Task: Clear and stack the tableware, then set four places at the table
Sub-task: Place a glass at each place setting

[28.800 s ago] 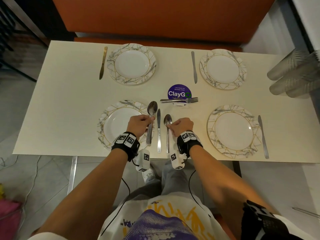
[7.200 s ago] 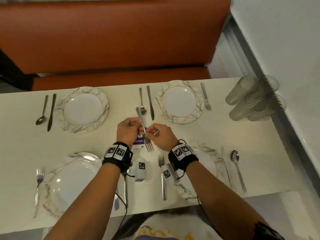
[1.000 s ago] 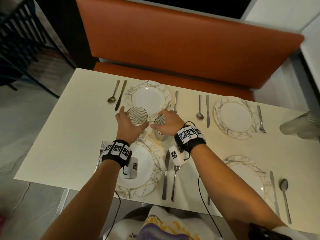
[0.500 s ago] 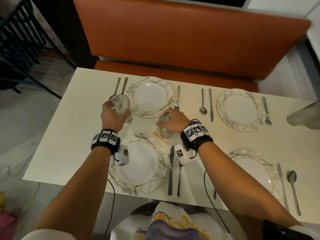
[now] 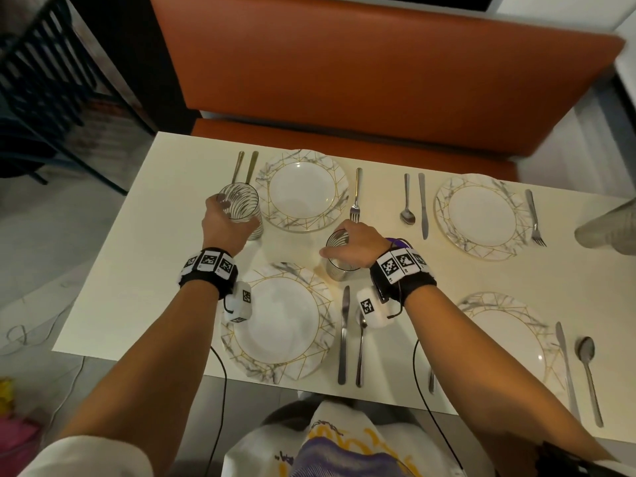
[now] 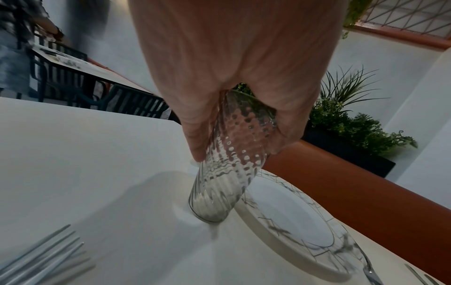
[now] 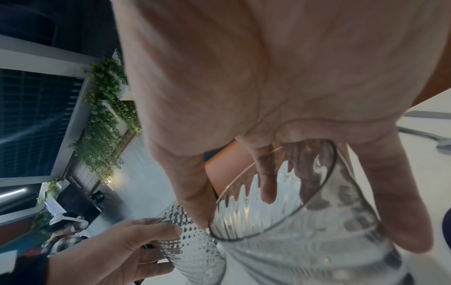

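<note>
My left hand [image 5: 225,223] grips a ribbed clear glass [image 5: 241,206] just left of the far-left plate [image 5: 302,190]. In the left wrist view that glass [image 6: 225,173] leans a little, its base touching the table beside the plate rim [image 6: 275,237]. My right hand [image 5: 354,247] holds a second ribbed glass [image 5: 339,261] from above; it stands on the table between the far-left plate and the near-left plate [image 5: 278,320]. Seen from the right wrist, the fingers [image 7: 400,202] wrap this glass's rim [image 7: 280,208].
Four marble-patterned plates lie on the cream table [image 5: 137,270], each with cutlery beside it. A knife and spoon [image 5: 351,333] lie under my right wrist. More glasses [image 5: 609,228] stand at the right edge. An orange bench [image 5: 361,80] runs along the far side.
My left hand has carried its glass left and away, from near the table's middle to the left side of the far-left plate, and lowered it. The right-hand glass has stayed put.
</note>
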`<state>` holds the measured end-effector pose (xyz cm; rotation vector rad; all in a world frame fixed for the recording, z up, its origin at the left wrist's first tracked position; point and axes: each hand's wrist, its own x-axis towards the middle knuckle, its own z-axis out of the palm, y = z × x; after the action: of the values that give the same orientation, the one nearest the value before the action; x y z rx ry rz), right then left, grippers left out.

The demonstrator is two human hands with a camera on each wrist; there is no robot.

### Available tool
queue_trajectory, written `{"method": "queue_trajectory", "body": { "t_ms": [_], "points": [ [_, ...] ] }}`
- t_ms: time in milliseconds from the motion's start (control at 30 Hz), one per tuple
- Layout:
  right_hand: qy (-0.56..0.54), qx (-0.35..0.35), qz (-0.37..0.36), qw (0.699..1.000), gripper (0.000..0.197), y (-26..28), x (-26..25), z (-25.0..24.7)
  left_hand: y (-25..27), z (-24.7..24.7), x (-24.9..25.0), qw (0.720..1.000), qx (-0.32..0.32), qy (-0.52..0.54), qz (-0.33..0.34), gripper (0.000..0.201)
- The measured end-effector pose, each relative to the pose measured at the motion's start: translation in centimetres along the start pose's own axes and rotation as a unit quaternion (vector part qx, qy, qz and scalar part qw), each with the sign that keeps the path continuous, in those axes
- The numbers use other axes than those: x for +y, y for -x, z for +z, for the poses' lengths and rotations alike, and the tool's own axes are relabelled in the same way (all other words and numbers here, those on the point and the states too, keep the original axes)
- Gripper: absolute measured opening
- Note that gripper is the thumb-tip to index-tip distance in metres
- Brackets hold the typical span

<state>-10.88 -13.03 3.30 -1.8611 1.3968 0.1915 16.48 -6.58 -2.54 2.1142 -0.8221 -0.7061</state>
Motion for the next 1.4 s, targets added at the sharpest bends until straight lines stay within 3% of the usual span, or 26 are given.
{"method": "queue_trajectory", "body": {
  "t_ms": [300, 433, 600, 800, 900, 1033, 1133, 1400],
  "points": [
    [-0.001, 0.01, 0.005, 1.0, 0.065, 0.4, -0.2, 0.2, 0.1, -0.3, 0.3, 1.0, -0.011, -0.008, -0.022, 0.089],
    [0.003, 0.002, 0.008, 1.0, 0.069, 0.5, -0.2, 0.0, 0.6, -0.7, 0.9, 0.999, -0.019, -0.012, -0.023, 0.108],
    [-0.014, -0.003, 0.011, 1.0, 0.088, 0.9, 0.3, -0.9, 2.4, -1.2, 2.1, 0.999, 0.0, -0.034, 0.016, 0.126],
    [-0.071, 0.035, 0.012, 0.997, 0.082, 3.1, 2.5, -3.6, 4.9, -1.1, 4.0, 0.989, 0.081, -0.066, 0.104, 0.108],
    [-0.086, 0.082, 0.011, 0.993, 0.075, 4.8, 5.0, -5.4, 6.9, 0.3, 6.3, 0.979, 0.091, -0.073, 0.165, 0.101],
    [-0.108, 0.133, 0.005, 0.985, 0.058, 7.5, 9.5, -8.5, 10.1, 4.1, 11.2, 0.971, 0.05, -0.082, 0.22, 0.091],
    [-0.138, 0.183, 0.01, 0.973, 0.044, 9.5, 14.5, -11.1, 13.1, 8.7, 16.2, 0.966, -0.017, -0.081, 0.246, 0.083],
    [-0.099, 0.257, 0.064, 0.959, 0.034, 14.1, 32.2, -20.3, 23.1, 26.4, 30.9, 0.926, -0.208, -0.097, 0.299, 0.059]
  ]
}}
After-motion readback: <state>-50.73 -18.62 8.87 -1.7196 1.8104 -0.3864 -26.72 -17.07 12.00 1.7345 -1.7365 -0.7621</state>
